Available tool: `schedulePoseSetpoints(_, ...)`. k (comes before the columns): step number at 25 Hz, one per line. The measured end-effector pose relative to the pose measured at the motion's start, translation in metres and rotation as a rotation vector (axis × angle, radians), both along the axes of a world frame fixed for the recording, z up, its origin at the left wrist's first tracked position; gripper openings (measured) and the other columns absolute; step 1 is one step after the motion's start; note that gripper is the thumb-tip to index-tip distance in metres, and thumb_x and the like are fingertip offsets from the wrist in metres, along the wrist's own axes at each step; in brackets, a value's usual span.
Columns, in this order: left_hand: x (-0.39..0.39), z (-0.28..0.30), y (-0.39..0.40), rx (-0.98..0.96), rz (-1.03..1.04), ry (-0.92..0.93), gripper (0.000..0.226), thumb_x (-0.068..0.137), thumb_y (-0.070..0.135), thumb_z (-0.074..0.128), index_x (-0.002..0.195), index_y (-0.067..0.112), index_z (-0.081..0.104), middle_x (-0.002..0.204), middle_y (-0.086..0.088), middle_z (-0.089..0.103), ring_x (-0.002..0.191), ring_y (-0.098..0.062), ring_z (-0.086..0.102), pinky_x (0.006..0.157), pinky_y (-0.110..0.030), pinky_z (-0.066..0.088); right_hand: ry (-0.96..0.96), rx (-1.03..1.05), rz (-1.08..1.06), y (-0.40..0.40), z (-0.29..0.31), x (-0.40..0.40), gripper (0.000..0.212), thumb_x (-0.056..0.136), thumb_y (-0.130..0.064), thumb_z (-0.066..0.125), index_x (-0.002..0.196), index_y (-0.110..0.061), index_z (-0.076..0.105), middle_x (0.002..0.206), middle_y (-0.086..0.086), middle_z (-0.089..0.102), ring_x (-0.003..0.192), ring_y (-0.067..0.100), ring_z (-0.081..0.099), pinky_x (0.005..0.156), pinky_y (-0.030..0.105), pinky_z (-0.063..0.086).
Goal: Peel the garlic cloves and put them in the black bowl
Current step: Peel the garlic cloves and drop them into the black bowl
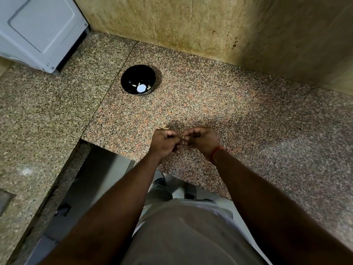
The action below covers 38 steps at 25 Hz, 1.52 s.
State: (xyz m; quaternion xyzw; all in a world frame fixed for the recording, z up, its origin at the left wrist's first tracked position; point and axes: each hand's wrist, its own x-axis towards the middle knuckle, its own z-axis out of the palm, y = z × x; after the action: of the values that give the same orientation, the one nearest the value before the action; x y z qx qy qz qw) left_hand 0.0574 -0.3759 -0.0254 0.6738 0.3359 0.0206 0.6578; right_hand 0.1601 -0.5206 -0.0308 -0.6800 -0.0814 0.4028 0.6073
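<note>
A garlic clove [183,139] is pinched between left hand [163,144] and right hand [201,141], both grips curled tight. Peeled cloves [136,85] are seen in the black bowl [131,73] on the bench [229,104].

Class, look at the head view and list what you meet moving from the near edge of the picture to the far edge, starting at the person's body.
Grey shirt → hands, left hand and right hand together on a garlic clove → bare granite counter → black bowl with pale cloves → tan wall.
</note>
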Motion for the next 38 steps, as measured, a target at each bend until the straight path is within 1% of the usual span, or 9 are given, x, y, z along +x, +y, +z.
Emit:
schedulePoseSetpoints(5, 0.001, 0.0, -0.004, 0.001, 0.042, 0.009, 0.016, 0.093, 0.003, 0.069, 0.082, -0.008, 0.072, 0.068, -0.019, 0.068, 0.048, -0.021, 0.06, 0.045, -0.031, 0.055, 0.012, 0.02, -0.005, 0.001, 0.002, -0.002, 0.013, 0.088, 0.012, 0.068, 0.101, 0.009, 0.072, 0.087, 0.02, 0.075, 0.074, 0.025, 0.072, 0.071, 0.041, 0.064)
schedulePoseSetpoints(8, 0.001, -0.001, -0.001, -0.025, 0.033, 0.028, 0.015, 0.093, 0.004, 0.07, 0.08, -0.002, 0.073, 0.066, -0.012, 0.068, 0.05, -0.02, 0.059, 0.047, -0.033, 0.055, 0.043, 0.084, 0.014, -0.003, 0.006, -0.002, 0.015, 0.084, 0.011, 0.073, 0.096, 0.002, 0.074, 0.087, 0.017, 0.076, 0.077, 0.027, 0.073, 0.073, 0.041, 0.064)
schedulePoseSetpoints(11, 0.001, 0.002, -0.002, -0.045, -0.001, 0.022, 0.013, 0.093, 0.004, 0.07, 0.085, -0.005, 0.073, 0.068, -0.011, 0.069, 0.051, -0.017, 0.06, 0.046, -0.03, 0.053, 0.059, 0.089, 0.023, -0.005, 0.006, -0.001, 0.017, 0.085, 0.008, 0.074, 0.102, 0.007, 0.072, 0.091, 0.019, 0.076, 0.081, 0.03, 0.074, 0.075, 0.043, 0.064)
schedulePoseSetpoints(13, 0.002, 0.005, -0.003, -0.049, 0.016, 0.028, 0.014, 0.094, 0.002, 0.068, 0.085, -0.008, 0.071, 0.064, -0.01, 0.066, 0.049, -0.015, 0.057, 0.045, -0.029, 0.051, 0.118, 0.086, -0.053, -0.004, 0.004, 0.0, 0.021, 0.086, 0.005, 0.073, 0.106, 0.009, 0.069, 0.093, 0.021, 0.074, 0.083, 0.034, 0.072, 0.078, 0.047, 0.064)
schedulePoseSetpoints(19, -0.005, -0.003, -0.001, 0.089, 0.046, 0.149, 0.023, 0.091, 0.0, 0.069, 0.069, 0.003, 0.07, 0.055, -0.007, 0.062, 0.037, -0.015, 0.055, 0.041, -0.024, 0.046, 0.316, 0.157, -0.249, -0.01, 0.007, 0.002, 0.012, 0.089, 0.005, 0.07, 0.1, 0.003, 0.072, 0.09, 0.015, 0.073, 0.084, 0.028, 0.071, 0.084, 0.049, 0.062)
schedulePoseSetpoints(23, -0.005, -0.009, -0.005, 0.273, -0.104, 0.202, 0.022, 0.089, 0.005, 0.066, 0.07, 0.008, 0.077, 0.05, -0.002, 0.065, 0.039, -0.018, 0.061, 0.043, -0.028, 0.052, 0.302, 0.104, -0.23, -0.011, 0.009, 0.0, 0.013, 0.088, 0.007, 0.07, 0.1, 0.003, 0.072, 0.09, 0.017, 0.076, 0.082, 0.029, 0.074, 0.076, 0.042, 0.064)
schedulePoseSetpoints(27, 0.003, -0.007, -0.01, 0.272, -0.085, 0.146, 0.018, 0.089, 0.012, 0.068, 0.074, 0.009, 0.078, 0.058, -0.009, 0.069, 0.046, -0.025, 0.065, 0.052, -0.042, 0.06, 0.256, 0.049, -0.193, -0.011, 0.007, -0.001, 0.015, 0.087, 0.008, 0.071, 0.099, 0.001, 0.073, 0.1, 0.023, 0.075, 0.087, 0.033, 0.075, 0.075, 0.042, 0.065)
schedulePoseSetpoints(31, 0.008, 0.0, -0.017, 0.228, -0.065, 0.07, 0.004, 0.085, 0.006, 0.08, 0.083, 0.005, 0.076, 0.061, -0.003, 0.069, 0.044, -0.019, 0.064, 0.046, -0.039, 0.058, 0.211, 0.028, -0.209, -0.012, 0.005, 0.0, 0.014, 0.083, 0.005, 0.076, 0.097, 0.002, 0.074, 0.092, 0.017, 0.077, 0.084, 0.029, 0.075, 0.076, 0.043, 0.064)
schedulePoseSetpoints(38, 0.01, 0.001, -0.018, 0.323, -0.081, 0.029, 0.012, 0.089, 0.005, 0.078, 0.078, -0.001, 0.075, 0.06, -0.005, 0.068, 0.041, -0.017, 0.064, 0.042, -0.037, 0.057, 0.126, -0.008, -0.23, -0.012, 0.001, -0.001, 0.017, 0.084, 0.003, 0.078, 0.099, 0.008, 0.074, 0.087, 0.022, 0.076, 0.076, 0.028, 0.074, 0.067, 0.036, 0.062)
